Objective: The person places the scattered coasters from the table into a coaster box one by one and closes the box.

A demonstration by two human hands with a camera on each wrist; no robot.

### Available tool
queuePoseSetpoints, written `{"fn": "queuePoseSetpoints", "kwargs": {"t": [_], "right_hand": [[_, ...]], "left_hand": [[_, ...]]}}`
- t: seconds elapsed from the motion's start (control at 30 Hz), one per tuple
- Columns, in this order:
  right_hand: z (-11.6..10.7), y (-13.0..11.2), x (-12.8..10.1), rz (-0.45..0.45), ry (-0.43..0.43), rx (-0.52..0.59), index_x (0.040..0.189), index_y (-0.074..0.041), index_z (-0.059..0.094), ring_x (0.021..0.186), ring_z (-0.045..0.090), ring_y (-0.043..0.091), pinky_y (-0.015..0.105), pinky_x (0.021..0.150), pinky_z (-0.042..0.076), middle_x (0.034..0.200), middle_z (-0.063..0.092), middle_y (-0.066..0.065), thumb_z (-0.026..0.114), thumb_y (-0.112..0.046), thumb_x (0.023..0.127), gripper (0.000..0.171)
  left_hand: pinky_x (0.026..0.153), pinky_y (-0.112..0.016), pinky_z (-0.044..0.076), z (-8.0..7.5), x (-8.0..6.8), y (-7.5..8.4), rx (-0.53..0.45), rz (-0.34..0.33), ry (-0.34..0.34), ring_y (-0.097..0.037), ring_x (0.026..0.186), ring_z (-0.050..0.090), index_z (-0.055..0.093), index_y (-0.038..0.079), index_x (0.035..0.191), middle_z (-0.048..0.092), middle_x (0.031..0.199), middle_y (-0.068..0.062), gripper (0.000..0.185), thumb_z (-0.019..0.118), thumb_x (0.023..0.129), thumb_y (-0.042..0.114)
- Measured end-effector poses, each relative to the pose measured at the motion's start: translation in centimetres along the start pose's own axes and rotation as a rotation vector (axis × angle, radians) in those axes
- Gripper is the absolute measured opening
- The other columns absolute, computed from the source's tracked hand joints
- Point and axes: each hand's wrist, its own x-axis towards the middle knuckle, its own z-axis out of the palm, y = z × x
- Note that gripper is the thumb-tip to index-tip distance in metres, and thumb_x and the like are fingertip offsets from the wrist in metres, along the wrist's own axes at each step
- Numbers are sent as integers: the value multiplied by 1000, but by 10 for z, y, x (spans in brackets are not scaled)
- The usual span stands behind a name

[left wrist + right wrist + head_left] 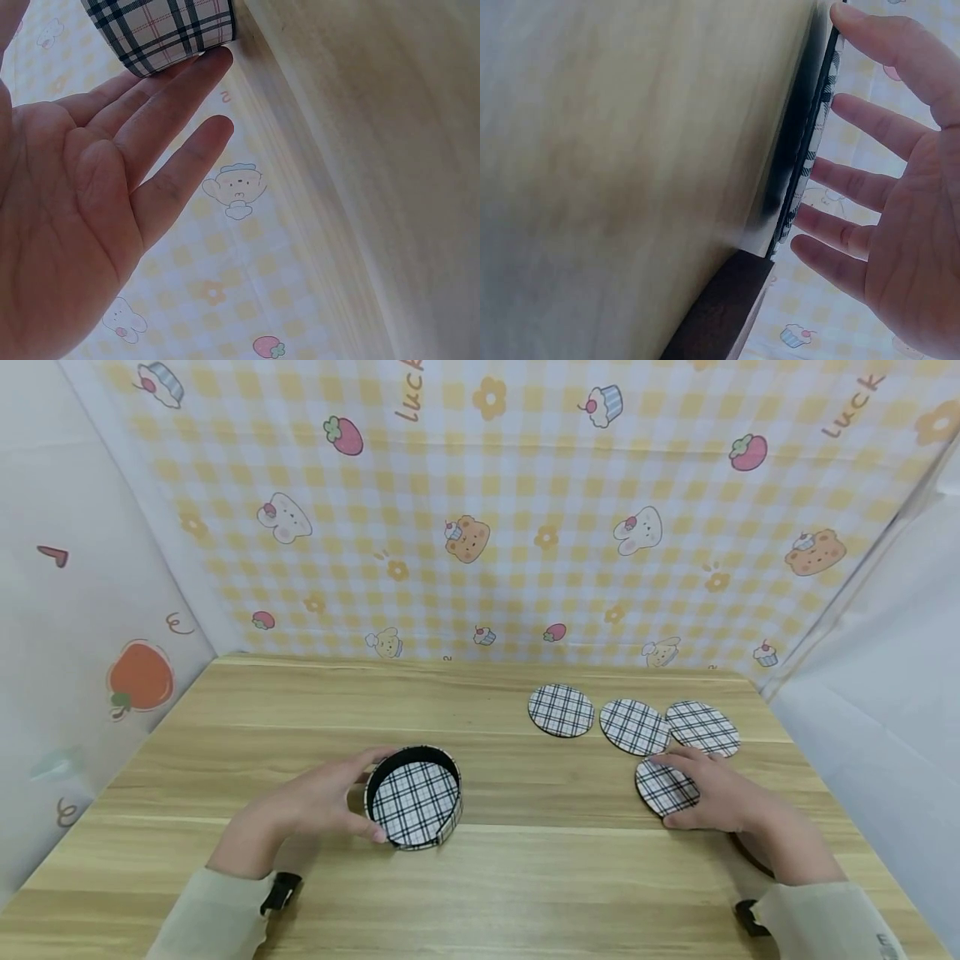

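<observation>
Wooden tabletop [525,877], boxed in by a yellow gingham backdrop [487,527] with cartoon bears, bunnies and strawberries; plain white panels on both sides.

What I'm seeing from the head view:

- Left hand [322,802] is against the left side of a round plaid holder [415,797], left of table centre. Fingers lie along its wall, only gently bent, thumb at the near edge. The left wrist view shows an open palm with straight fingers [172,97], tips touching the holder's plaid wall. It's a steadying touch, not a clamp.
- Inside the holder I see a plaid disc, black inner rim around it. The holder has a notch in the near wall.
- Right hand [720,797] is on the near plaid coaster [663,787], right side of the table. Fingertips are on its far edge, thumb at the near edge. The right wrist view shows the fingers spread and mostly straight beside the coaster's rim [810,150], thumb tip touching it. Looks like a light edge pinch; I can't tell if the coaster is lifted off the wood.
- Three more plaid coasters lie flat behind it: left one [561,710] apart, middle [633,727] and right [702,727] overlapping slightly. The near coaster sits just in front of the middle one.
- Dark curved object [750,856] peeks out under the right wrist; I can't identify it.

Both forearms are in pale sleeves with black wrist straps.
</observation>
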Motion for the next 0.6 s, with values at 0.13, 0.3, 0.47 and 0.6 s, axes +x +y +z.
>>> {"fn": "queuePoseSetpoints", "kwargs": {"t": [0.13, 0.3, 0.47, 0.6], "right_hand": [[0, -2, 0, -5, 3, 1, 138, -10, 55, 127, 36, 66, 78, 94, 38, 145, 42, 32, 87, -43, 69, 83], [1, -6, 1, -10, 19, -21, 138, -13, 56, 124, 39, 64, 75, 92, 41, 143, 46, 29, 86, -45, 68, 82], [2, -12, 5, -23, 51, -44, 139, -16, 56, 122, 43, 58, 70, 91, 44, 142, 48, 26, 86, -47, 69, 83], [2, -17, 9, -34, 63, -49, 139, -17, 56, 119, 45, 56, 68, 87, 47, 142, 49, 25, 86, -46, 68, 82]], "left_hand": [[104, -63, 45, 0, 0, 1, 5, -5, -2, -42, 128, 54, 30, 7, 154, 52, 145, -17, 110, 88, 68, 46], [103, -63, 46, 0, -1, 1, 11, -6, -3, -42, 129, 53, 30, 7, 154, 53, 145, -17, 110, 87, 68, 47], [104, -63, 45, 1, -1, 1, 2, -2, 0, -43, 129, 53, 30, 7, 154, 51, 146, -17, 110, 87, 68, 46], [104, -64, 45, 1, -1, 0, 6, 9, 2, -44, 127, 54, 29, 6, 154, 51, 146, -19, 111, 87, 68, 47]]}}
